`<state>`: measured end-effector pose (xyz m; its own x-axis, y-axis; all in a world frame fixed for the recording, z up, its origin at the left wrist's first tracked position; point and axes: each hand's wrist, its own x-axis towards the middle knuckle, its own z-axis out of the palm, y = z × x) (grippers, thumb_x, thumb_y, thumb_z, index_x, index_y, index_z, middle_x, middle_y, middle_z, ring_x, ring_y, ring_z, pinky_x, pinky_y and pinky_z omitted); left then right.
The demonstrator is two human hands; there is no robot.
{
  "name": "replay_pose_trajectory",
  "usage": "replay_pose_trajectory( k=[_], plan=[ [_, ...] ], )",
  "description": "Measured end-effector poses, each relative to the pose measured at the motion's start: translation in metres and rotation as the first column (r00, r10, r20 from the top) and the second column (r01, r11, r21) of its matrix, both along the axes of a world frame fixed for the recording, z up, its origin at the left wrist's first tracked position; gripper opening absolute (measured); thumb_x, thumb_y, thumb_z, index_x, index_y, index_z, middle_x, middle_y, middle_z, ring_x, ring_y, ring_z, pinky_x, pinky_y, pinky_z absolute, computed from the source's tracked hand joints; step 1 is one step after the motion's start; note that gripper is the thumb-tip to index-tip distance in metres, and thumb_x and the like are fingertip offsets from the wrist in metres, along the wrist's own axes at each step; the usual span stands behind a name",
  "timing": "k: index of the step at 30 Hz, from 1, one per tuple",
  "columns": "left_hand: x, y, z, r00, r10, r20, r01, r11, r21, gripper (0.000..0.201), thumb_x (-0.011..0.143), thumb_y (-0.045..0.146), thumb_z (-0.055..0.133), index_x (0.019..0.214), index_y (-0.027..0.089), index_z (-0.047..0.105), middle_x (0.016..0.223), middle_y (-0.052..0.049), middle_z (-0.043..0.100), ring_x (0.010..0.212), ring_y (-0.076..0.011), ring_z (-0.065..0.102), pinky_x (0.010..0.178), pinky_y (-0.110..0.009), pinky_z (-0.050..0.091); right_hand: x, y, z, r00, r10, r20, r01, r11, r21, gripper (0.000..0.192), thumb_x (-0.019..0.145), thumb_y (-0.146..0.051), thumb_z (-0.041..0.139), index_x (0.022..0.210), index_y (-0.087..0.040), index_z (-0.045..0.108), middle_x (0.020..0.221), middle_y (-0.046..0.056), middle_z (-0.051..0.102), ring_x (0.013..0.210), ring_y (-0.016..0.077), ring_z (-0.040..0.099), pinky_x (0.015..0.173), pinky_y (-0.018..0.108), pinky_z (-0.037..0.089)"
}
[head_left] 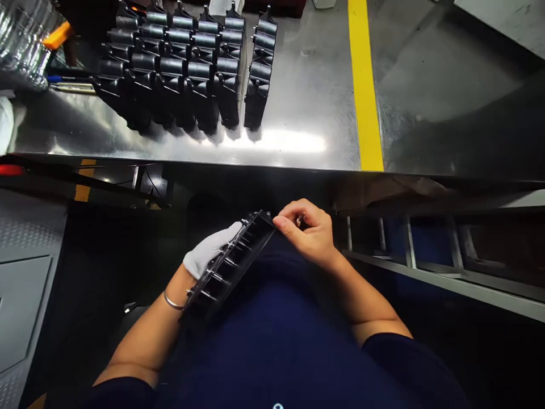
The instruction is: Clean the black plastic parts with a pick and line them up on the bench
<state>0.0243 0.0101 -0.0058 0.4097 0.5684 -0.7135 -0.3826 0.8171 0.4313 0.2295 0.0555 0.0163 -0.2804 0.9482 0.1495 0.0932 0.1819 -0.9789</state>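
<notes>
My left hand (213,250), in a white glove, grips a long black plastic part (240,258) with a row of metal pins along its inside. The part is tilted, its upper end toward the right, and hangs in front of my body below the table edge. My bare right hand (310,227) is at that upper end, thumb and forefinger pinched against the corner. Its other fingers are curled, and a small shiny metal piece shows among them, too small to name. The fingers of my left hand are mostly hidden behind the part.
Several similar black parts (196,68) stand in a row on the steel table (306,113). A yellow stripe (366,85) crosses the tabletop. Clear plastic (25,40) with an orange piece (57,36) lies at the far left. A metal rack (443,284) is below right.
</notes>
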Motion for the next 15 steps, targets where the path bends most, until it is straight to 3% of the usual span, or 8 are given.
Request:
replay_pose_trajectory(
  k=[2, 4, 7, 9, 12, 15],
  plan=[
    [0.002, -0.004, 0.0, 0.999, -0.04, 0.015, 0.041, 0.999, -0.024, 0.029, 0.07, 0.045, 0.076, 0.078, 0.017, 0.075, 0.073, -0.002, 0.072, 0.074, -0.0174, 0.068, 0.078, -0.028, 0.055, 0.0, -0.003, 0.0, 1.0, 0.015, 0.007, -0.015, 0.996, -0.089, 0.011, 0.084, -0.028, 0.064, 0.087, -0.017, 0.065, 0.06, -0.005, 0.053, 0.051, 0.0064, 0.043, 0.049, 0.02, 0.036],
    [0.003, -0.013, 0.002, 0.993, -0.117, 0.007, 0.118, 0.992, -0.045, 0.023, 0.071, 0.041, 0.076, 0.076, 0.018, 0.075, 0.073, -0.003, 0.074, 0.079, -0.0215, 0.07, 0.08, -0.033, 0.055, 0.005, -0.003, 0.001, 0.985, 0.171, 0.005, -0.166, 0.966, -0.199, 0.016, 0.084, -0.027, 0.062, 0.093, -0.016, 0.069, 0.062, -0.003, 0.057, 0.052, 0.0064, 0.046, 0.049, 0.02, 0.037],
    [0.003, -0.027, 0.008, 0.97, -0.242, 0.009, 0.243, 0.968, -0.061, 0.023, 0.073, 0.041, 0.073, 0.081, 0.019, 0.077, 0.079, -0.005, 0.076, 0.088, -0.0245, 0.07, 0.086, -0.037, 0.054, 0.019, -0.003, 0.002, 0.892, 0.449, -0.049, -0.436, 0.829, -0.351, 0.019, 0.084, -0.026, 0.061, 0.093, -0.012, 0.071, 0.062, -0.002, 0.06, 0.052, 0.0063, 0.049, 0.047, 0.019, 0.037],
    [0.005, -0.033, 0.011, 0.959, -0.282, 0.02, 0.282, 0.957, -0.063, 0.027, 0.076, 0.044, 0.069, 0.084, 0.019, 0.077, 0.082, -0.005, 0.076, 0.091, -0.0246, 0.07, 0.088, -0.038, 0.053, 0.027, -0.005, 0.001, 0.837, 0.539, -0.096, -0.526, 0.743, -0.414, 0.023, 0.083, -0.025, 0.061, 0.097, -0.011, 0.071, 0.06, -0.002, 0.059, 0.051, 0.0056, 0.049, 0.047, 0.018, 0.036],
    [0.01, -0.033, 0.016, 0.957, -0.289, -0.028, 0.289, 0.957, 0.026, 0.024, 0.075, 0.044, 0.068, 0.083, 0.023, 0.076, 0.086, -0.003, 0.076, 0.1, -0.0244, 0.068, 0.093, -0.037, 0.05, 0.032, -0.014, -0.001, 0.8, 0.578, -0.158, -0.574, 0.664, -0.479, 0.031, 0.08, -0.024, 0.063, 0.107, -0.01, 0.068, 0.059, -0.004, 0.058, 0.05, 0.0049, 0.048, 0.046, 0.017, 0.035],
    [0.017, -0.027, 0.021, 0.966, -0.239, -0.098, 0.256, 0.939, 0.23, 0.018, 0.071, 0.043, 0.069, 0.077, 0.027, 0.075, 0.085, -0.001, 0.075, 0.101, -0.0238, 0.068, 0.094, -0.037, 0.05, 0.031, -0.022, -0.004, 0.822, 0.538, -0.189, -0.551, 0.664, -0.506, 0.032, 0.079, -0.023, 0.063, 0.108, -0.009, 0.068, 0.06, -0.003, 0.059, 0.051, 0.0053, 0.048, 0.047, 0.017, 0.037]
  ],
)
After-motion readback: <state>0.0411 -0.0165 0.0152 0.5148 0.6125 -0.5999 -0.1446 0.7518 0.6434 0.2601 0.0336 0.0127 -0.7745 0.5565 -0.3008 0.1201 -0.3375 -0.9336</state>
